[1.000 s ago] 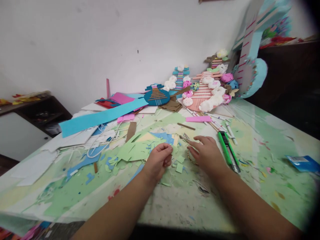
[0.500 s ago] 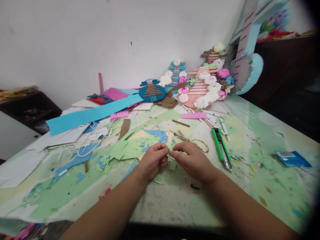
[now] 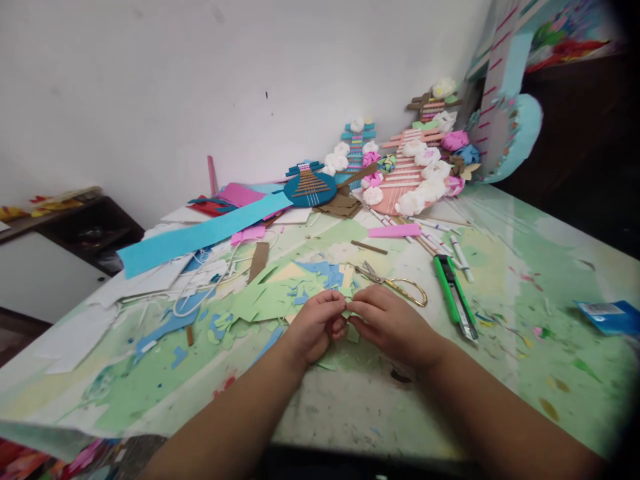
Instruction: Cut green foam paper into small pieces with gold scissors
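Note:
My left hand [image 3: 320, 325] and my right hand [image 3: 390, 323] meet fingertip to fingertip low over the front middle of the table. Both are closed in a pinch around a small light green scrap [image 3: 347, 308], mostly hidden by the fingers. Gold-handled scissors [image 3: 395, 287] lie just behind my right hand. Cut green paper [image 3: 260, 300] and blue paper scraps [image 3: 323, 272] spread behind and left of my left hand. A green utility knife [image 3: 453, 293] with its blade out rests to the right.
Paper-flower instrument models [image 3: 310, 188] stand along the wall. A long blue strip [image 3: 200, 233], white cords and white sheets [image 3: 80, 337] cover the left side. Markers [image 3: 461, 259] lie behind the knife, a blue packet [image 3: 610, 317] at the far right.
The whole view has shifted a little, so table items appear further right. My fingertips have come closer together around the small green scrap.

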### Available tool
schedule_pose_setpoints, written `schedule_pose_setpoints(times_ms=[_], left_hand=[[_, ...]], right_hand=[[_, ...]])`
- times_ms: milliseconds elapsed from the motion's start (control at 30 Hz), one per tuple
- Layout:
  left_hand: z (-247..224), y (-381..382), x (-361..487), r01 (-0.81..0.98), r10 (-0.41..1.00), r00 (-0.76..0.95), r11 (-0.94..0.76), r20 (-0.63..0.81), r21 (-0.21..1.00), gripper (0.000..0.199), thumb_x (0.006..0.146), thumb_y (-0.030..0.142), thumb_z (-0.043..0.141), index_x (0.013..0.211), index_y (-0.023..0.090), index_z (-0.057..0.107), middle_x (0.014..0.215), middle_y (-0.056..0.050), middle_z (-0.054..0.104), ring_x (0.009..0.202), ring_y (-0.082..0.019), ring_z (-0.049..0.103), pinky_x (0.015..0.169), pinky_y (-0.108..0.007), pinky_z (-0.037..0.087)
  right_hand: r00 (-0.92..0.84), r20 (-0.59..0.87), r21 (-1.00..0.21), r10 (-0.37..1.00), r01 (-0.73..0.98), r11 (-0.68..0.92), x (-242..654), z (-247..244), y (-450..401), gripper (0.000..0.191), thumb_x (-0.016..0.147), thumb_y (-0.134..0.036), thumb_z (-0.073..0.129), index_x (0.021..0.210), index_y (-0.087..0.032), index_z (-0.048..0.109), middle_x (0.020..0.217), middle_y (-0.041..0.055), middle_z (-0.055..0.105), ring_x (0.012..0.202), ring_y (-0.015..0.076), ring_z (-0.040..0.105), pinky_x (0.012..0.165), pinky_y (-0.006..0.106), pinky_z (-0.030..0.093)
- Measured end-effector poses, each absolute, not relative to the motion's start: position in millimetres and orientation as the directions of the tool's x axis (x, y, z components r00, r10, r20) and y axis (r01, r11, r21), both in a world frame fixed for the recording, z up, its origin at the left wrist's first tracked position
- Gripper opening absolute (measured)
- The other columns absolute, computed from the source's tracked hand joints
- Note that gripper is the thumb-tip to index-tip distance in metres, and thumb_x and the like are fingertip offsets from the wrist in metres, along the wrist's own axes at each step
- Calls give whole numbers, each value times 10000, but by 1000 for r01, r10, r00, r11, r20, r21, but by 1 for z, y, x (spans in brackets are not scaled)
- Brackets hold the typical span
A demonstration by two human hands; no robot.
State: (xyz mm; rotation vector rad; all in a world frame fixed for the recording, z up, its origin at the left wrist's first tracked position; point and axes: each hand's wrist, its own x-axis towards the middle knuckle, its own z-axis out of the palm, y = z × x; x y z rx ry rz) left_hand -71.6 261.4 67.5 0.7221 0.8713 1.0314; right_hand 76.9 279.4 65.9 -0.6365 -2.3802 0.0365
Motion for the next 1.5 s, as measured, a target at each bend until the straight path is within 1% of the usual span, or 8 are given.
schedule_pose_setpoints(times_ms=[133,300,400,600,800,933,1100,1500], left_hand=[[69,261,-72,-429,930,247,356,-271,830,125,623,198,558,653,148,447,457,68,366,345,-10,309,348,-147,205],[69,260,-72,-435,932,266,343,-245,832,98,631,177,545,654,139,458,479,49,407,406,-32,388,418,-170,295],[69,260,-72,-443,934,277,332,-225,833,85,632,157,534,646,143,452,499,36,442,434,-47,419,449,-185,310],[67,258,-72,-470,948,280,275,-154,839,79,653,148,519,624,148,446,522,28,476,482,-61,450,505,-204,322],[64,258,-72,-480,946,298,264,-127,836,68,658,141,515,635,145,451,588,25,490,502,-60,458,522,-216,330],[65,257,-72,-458,929,344,292,-136,839,45,658,138,505,654,136,460,599,15,485,525,-68,474,547,-225,348],[67,257,-72,-433,931,317,310,-179,846,53,665,161,511,689,120,488,607,1,493,534,-70,481,558,-227,357],[61,259,-73,-297,974,193,172,-118,939,124,648,213,562,729,119,571,637,-10,540,561,-63,487,572,-213,369]], right_hand=[[-652,606,-214,456,419,883,78,64,280,166,753,-193,440,842,-159,575,777,52,556,728,130,449,656,263,387],[-597,649,-281,472,389,877,76,65,279,126,737,-178,467,796,-163,577,752,48,570,714,119,473,644,245,393],[-518,634,-437,575,373,818,75,67,279,89,722,-176,484,752,-172,568,746,35,582,725,107,498,669,233,402],[-406,486,-723,774,311,617,70,65,280,59,692,-186,495,644,-182,529,664,13,567,638,107,508,604,249,410],[-262,243,-944,934,159,290,66,63,281,92,664,-264,534,657,-178,500,693,19,557,655,119,522,601,260,421],[-310,147,-978,939,96,185,64,64,282,108,654,-265,544,683,-179,486,661,0,537,626,107,512,581,251,416],[-344,122,-989,931,42,145,64,63,282,140,638,-263,564,702,-180,471,658,-16,511,596,93,489,548,238,400],[-342,94,-993,935,38,113,65,62,282,138,627,-235,574,683,-180,461,585,-49,454,511,60,415,460,201,327]])
